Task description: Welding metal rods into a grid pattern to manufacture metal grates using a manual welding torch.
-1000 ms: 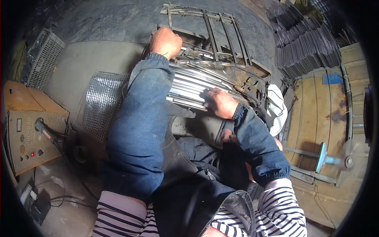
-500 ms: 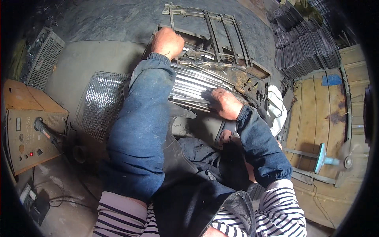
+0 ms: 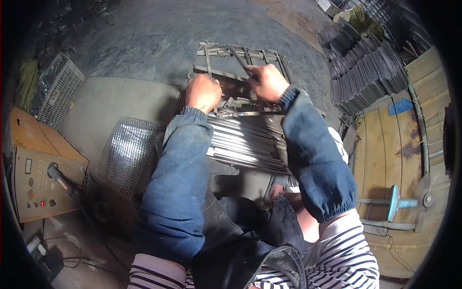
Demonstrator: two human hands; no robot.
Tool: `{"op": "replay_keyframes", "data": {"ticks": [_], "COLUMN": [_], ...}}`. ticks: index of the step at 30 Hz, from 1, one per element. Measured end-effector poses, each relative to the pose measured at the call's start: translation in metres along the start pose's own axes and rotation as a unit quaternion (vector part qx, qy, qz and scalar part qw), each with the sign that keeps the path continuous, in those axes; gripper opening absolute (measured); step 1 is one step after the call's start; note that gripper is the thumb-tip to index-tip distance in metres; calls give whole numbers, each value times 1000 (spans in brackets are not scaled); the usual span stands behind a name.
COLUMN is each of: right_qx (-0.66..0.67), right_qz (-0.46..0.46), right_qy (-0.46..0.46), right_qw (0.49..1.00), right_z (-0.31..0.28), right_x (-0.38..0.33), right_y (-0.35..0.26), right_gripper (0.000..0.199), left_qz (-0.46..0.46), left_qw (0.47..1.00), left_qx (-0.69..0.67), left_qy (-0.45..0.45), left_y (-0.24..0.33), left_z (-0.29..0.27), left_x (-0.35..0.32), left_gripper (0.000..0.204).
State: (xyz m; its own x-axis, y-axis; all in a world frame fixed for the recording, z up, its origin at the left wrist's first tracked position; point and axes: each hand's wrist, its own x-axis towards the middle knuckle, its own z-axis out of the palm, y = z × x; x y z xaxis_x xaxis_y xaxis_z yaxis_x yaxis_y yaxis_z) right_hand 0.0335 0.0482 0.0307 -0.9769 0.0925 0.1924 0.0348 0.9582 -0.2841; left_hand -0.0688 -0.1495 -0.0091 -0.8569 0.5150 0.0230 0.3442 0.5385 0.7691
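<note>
A metal frame jig with parallel bars lies on the floor ahead of me. My left hand is closed on a thin metal rod that runs up along the jig. My right hand grips another thin rod slanting across the jig's upper bars. Below both hands lies a flat pile of long shiny metal strips. Both forearms wear blue denim sleeve covers.
A wire mesh panel lies at the left of the strips. An orange-brown welding machine stands at far left, a wire crate behind it. Stacked dark metal pieces sit at upper right beside wooden boards.
My right hand rose from the pile of strips up to the jig and now holds a rod there. My left hand stayed on the jig.
</note>
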Motion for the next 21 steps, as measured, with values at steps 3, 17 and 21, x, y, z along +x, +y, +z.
{"op": "replay_keyframes", "data": {"ticks": [3,17,21], "right_qx": [-21,9,68], "right_qz": [-14,4,21], "right_qy": [-36,-95,44], "right_qw": [999,995,997], "right_z": [20,39,-27], "right_x": [29,50,-30], "right_y": [-22,-70,-77], "right_gripper": [39,47,51], "left_qz": [-7,-15,-121], "left_qw": [1000,998,982], "left_qx": [14,-58,2], "left_qy": [15,-5,145], "left_y": [-9,-51,-65], "left_z": [1,-20,-99], "left_x": [0,11,-15], "left_gripper": [37,54,64]}}
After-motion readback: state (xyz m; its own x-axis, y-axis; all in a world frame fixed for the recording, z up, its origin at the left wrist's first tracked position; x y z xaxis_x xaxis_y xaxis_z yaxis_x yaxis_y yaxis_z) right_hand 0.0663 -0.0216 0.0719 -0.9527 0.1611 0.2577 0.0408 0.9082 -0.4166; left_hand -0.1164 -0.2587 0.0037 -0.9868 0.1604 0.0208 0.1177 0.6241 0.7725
